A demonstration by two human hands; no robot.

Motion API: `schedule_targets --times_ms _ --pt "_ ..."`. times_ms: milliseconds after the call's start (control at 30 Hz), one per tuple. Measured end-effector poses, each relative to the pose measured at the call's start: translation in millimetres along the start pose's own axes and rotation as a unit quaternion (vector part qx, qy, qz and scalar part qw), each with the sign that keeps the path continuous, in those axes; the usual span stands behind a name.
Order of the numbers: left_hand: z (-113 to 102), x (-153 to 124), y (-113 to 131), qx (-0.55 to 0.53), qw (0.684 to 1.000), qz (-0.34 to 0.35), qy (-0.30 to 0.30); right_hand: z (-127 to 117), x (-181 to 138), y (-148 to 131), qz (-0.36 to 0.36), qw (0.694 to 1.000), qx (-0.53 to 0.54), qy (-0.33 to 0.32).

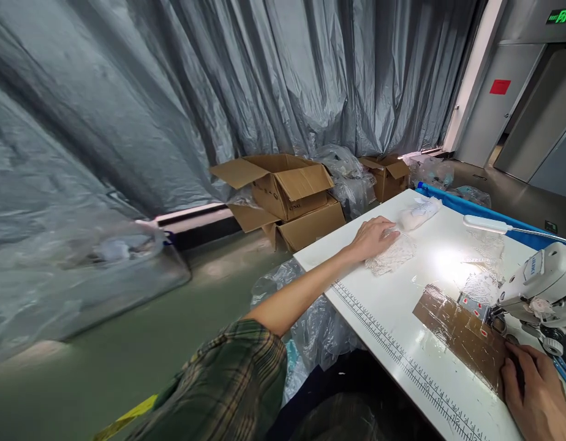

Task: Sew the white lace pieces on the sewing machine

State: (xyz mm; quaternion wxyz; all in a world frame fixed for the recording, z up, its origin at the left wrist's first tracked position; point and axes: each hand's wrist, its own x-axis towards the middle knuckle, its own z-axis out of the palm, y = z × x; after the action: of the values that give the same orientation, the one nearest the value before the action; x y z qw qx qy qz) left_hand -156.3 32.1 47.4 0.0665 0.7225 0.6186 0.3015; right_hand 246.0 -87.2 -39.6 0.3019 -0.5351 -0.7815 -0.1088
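Note:
My left hand (pixel 373 237) lies palm down on white lace pieces (pixel 392 256) on the far left of the sewing table, its fingers stretched over their edge. Just beyond it rests a pale, bundled white cloth (pixel 419 213). My right hand (pixel 535 386) is at the lower right, fingers curled by the end of a brown taped board (pixel 462 337). Something dark shows between those fingers, too hidden to name. Past the board, the sewing machine (pixel 535 288) has white lace (pixel 480 286) behind its needle area.
A printed ruler (pixel 393 343) runs along the white tabletop's near edge. A lamp (pixel 487 224) lights the table. Open cardboard boxes (pixel 290 199) and plastic bags (pixel 351 184) stand on the floor beyond. A silver curtain (pixel 264 73) hangs behind; a blue trough (pixel 476 211) borders the table's far side.

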Motion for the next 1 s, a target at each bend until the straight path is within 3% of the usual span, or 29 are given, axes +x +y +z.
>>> schedule_targets --times_ms 167,467,667,800,933,1000 --pt "2.8 16.8 0.2 0.013 1.000 0.000 -0.017 0.3 0.9 -2.5 0.024 1.000 0.010 -0.004" --pt "-4.9 14.1 16.8 0.010 0.998 0.058 -0.008 -12.3 9.2 -5.4 0.032 0.996 0.085 0.017" --pt "6.1 15.8 14.1 0.020 0.999 0.034 -0.030 -16.5 10.5 -8.4 0.035 0.995 0.098 -0.009" --pt "3.2 14.2 17.3 0.016 1.000 0.020 -0.006 -21.2 14.0 -9.6 0.059 0.988 0.142 -0.018" --pt "-2.8 7.3 38.9 -0.023 0.997 0.068 0.020 -37.9 25.0 -18.9 0.130 0.961 0.238 -0.057" --pt "1.1 -2.3 58.9 -0.066 0.991 0.114 -0.015 -48.0 31.9 -30.6 0.205 0.916 0.320 -0.130"
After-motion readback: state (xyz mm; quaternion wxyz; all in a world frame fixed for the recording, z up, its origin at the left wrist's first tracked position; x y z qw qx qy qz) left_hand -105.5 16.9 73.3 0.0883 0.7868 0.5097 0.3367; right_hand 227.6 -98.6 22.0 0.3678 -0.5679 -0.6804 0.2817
